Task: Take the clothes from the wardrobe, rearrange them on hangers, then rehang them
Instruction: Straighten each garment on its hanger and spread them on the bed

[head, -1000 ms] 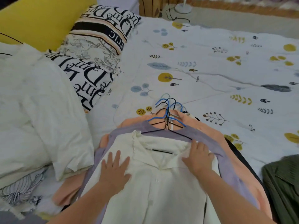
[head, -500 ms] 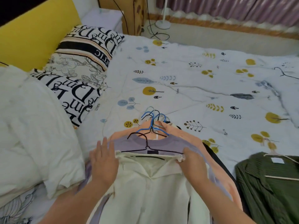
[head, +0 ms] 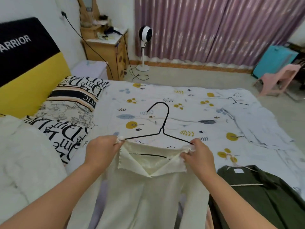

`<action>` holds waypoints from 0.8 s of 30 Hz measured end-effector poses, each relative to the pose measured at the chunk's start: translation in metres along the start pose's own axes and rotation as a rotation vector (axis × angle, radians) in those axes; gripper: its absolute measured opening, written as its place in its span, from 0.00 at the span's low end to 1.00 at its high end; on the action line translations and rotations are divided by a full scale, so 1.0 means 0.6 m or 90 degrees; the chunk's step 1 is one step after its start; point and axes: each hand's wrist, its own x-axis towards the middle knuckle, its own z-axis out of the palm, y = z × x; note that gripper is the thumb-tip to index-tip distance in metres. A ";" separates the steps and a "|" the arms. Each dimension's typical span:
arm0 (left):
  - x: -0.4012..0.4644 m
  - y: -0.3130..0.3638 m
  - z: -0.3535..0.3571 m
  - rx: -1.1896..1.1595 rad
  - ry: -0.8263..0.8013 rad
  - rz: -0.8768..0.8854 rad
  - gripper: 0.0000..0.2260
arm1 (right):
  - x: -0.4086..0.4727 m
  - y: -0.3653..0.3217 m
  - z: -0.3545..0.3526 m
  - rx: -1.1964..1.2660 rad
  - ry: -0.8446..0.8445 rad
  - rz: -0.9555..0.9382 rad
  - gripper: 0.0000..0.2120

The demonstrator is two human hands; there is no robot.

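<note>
A cream collared shirt (head: 148,192) hangs on a black wire hanger (head: 162,128), lifted above the bed. My left hand (head: 102,151) pinches the shirt's left shoulder and my right hand (head: 198,156) pinches its right shoulder, each at an end of the hanger. The hook points up and away from me. A dark green shirt (head: 257,195) on a pale hanger lies flat on the bed at the lower right. Slivers of lilac and peach cloth show under the cream shirt; the rest of that pile is hidden.
The bed's white patterned quilt (head: 198,113) spreads ahead. Lettered pillows (head: 69,113) and a white duvet (head: 21,162) lie at the left below a yellow and black headboard. A wooden nightstand (head: 107,52), a standing fan (head: 145,47), purple curtains and a pink chair (head: 279,78) stand beyond.
Both hands went from lying flat on the cream shirt to gripping its shoulders, then raised it with the black hanger off the clothes pile. The view tilted up toward the room.
</note>
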 end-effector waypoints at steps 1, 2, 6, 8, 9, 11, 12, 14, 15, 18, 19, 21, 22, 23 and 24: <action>0.003 0.018 -0.018 -0.002 0.014 0.008 0.17 | 0.000 -0.001 -0.028 0.002 0.010 -0.007 0.23; 0.005 0.032 -0.033 -0.004 0.026 0.015 0.20 | 0.000 -0.002 -0.052 -0.001 0.018 -0.018 0.25; 0.007 0.105 -0.092 -0.010 0.091 0.041 0.23 | -0.019 0.019 -0.165 -0.022 0.047 -0.053 0.28; 0.005 0.148 -0.117 -0.012 0.132 0.053 0.22 | -0.034 0.042 -0.223 -0.010 0.074 -0.071 0.22; 0.003 0.169 -0.129 -0.017 0.149 0.054 0.21 | -0.041 0.055 -0.252 0.001 0.093 -0.092 0.17; 0.001 0.218 -0.148 -0.029 0.180 0.059 0.20 | -0.053 0.086 -0.307 0.016 0.127 -0.132 0.08; 0.000 0.243 -0.156 -0.034 0.194 0.064 0.20 | -0.059 0.101 -0.335 0.011 0.141 -0.140 0.08; -0.006 0.300 -0.169 -0.039 0.218 0.082 0.19 | -0.070 0.136 -0.393 -0.013 0.162 -0.140 0.10; -0.010 0.329 -0.175 -0.045 0.224 0.088 0.20 | -0.075 0.155 -0.422 -0.030 0.169 -0.137 0.10; -0.019 0.414 -0.188 -0.072 0.228 0.088 0.24 | -0.088 0.207 -0.506 -0.088 0.193 -0.128 0.08; -0.021 0.440 -0.190 -0.082 0.229 0.091 0.24 | -0.091 0.221 -0.533 -0.104 0.203 -0.124 0.08; -0.023 0.487 -0.194 -0.098 0.233 0.095 0.24 | -0.096 0.243 -0.583 -0.138 0.229 -0.125 0.08; -0.022 0.508 -0.195 -0.107 0.235 0.100 0.24 | -0.096 0.252 -0.605 -0.156 0.244 -0.128 0.08; -0.021 0.529 -0.196 -0.115 0.235 0.108 0.24 | -0.096 0.262 -0.625 -0.169 0.256 -0.129 0.08; -0.017 0.548 -0.197 -0.123 0.232 0.114 0.24 | -0.094 0.271 -0.641 -0.178 0.266 -0.126 0.09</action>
